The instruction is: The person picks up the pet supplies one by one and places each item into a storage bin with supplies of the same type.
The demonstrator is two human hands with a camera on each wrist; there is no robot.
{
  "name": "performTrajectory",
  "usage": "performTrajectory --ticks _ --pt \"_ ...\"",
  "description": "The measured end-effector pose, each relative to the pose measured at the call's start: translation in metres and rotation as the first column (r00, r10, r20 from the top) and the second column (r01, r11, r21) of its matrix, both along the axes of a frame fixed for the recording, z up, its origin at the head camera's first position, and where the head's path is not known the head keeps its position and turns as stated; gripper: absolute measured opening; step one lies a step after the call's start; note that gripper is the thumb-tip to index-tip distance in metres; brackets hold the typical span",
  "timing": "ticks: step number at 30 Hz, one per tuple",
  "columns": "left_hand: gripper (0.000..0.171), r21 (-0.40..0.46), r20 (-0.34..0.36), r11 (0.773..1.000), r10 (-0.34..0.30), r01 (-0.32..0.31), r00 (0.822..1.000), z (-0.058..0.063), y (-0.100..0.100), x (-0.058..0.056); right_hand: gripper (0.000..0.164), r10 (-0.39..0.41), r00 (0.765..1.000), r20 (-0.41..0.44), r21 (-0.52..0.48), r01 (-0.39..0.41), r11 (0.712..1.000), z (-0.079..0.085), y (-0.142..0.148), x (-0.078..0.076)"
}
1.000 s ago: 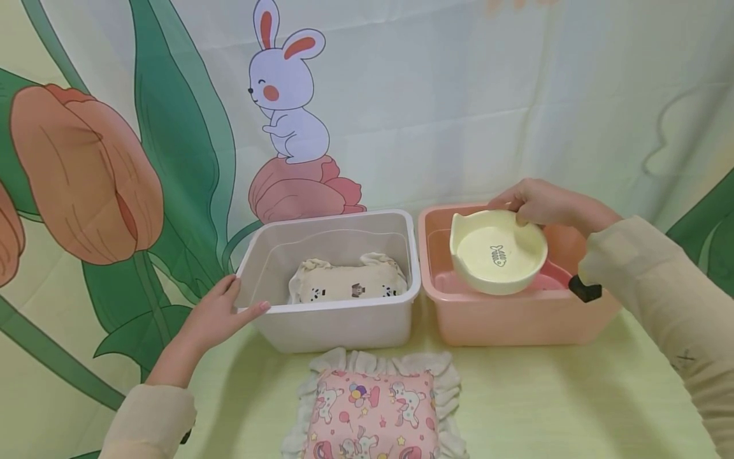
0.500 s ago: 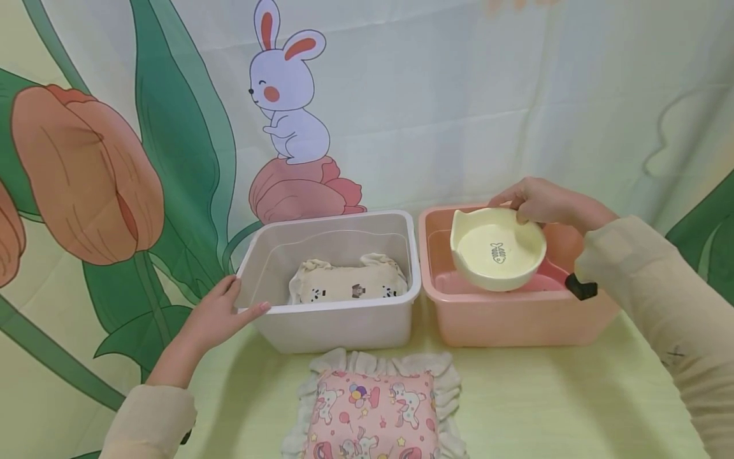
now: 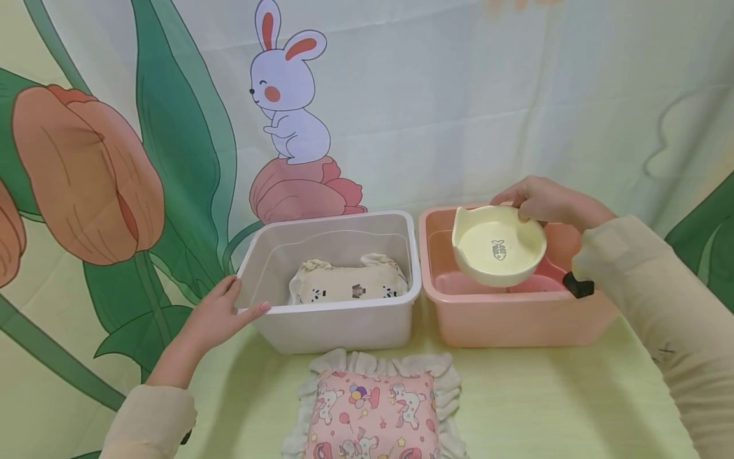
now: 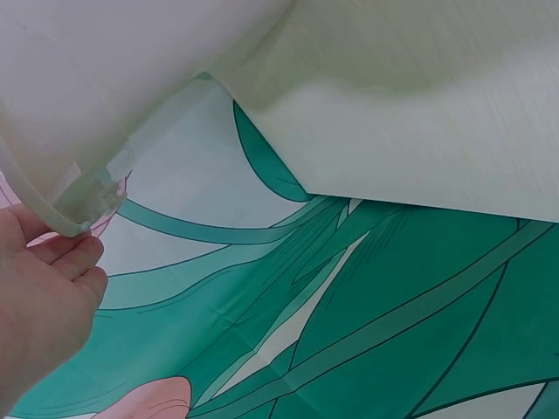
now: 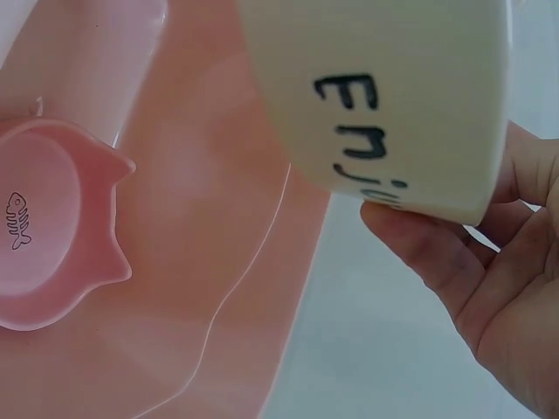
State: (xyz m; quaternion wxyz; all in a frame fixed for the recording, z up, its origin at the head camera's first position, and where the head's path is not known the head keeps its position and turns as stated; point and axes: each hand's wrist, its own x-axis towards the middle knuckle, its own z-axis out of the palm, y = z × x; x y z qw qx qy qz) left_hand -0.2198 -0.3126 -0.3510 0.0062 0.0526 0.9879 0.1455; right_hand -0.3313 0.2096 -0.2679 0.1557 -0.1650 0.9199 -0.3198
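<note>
My right hand [image 3: 541,201] pinches the rim of a pale yellow cat-eared pet bowl [image 3: 501,258] and holds it tilted above the peach bin [image 3: 527,325]. A fishbone print marks its inside; dark lettering shows on its outer wall [image 5: 349,127] in the right wrist view. Inside the peach bin lies a pink cat-eared bowl [image 5: 92,175], partly covered by the yellow one in the head view. My left hand [image 3: 215,319] grips the left rim of the off-white bin [image 3: 338,328]; the left wrist view shows its fingers [image 4: 83,262] curled at that rim.
A cream pillow [image 3: 350,280] with animal prints sits in the off-white bin. In front lies a pink unicorn pillow [image 3: 373,414] with a white frill, on a pale green tabletop [image 3: 533,401]. A printed curtain [image 3: 430,115] hangs close behind both bins.
The yellow bowl has risen slightly in my right hand, showing more of the pink bowl beneath. My right forearm has shifted a little left. The left hand stays put.
</note>
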Motion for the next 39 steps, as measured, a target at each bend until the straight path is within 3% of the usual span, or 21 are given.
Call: performTrajectory --ticks 39 --pt "0.094 -0.01 0.006 1.0 -0.004 0.004 1.0 0.001 -0.001 0.001 0.055 -0.033 0.999 0.011 0.01 0.032 0.999 -0.014 -0.001 -0.012"
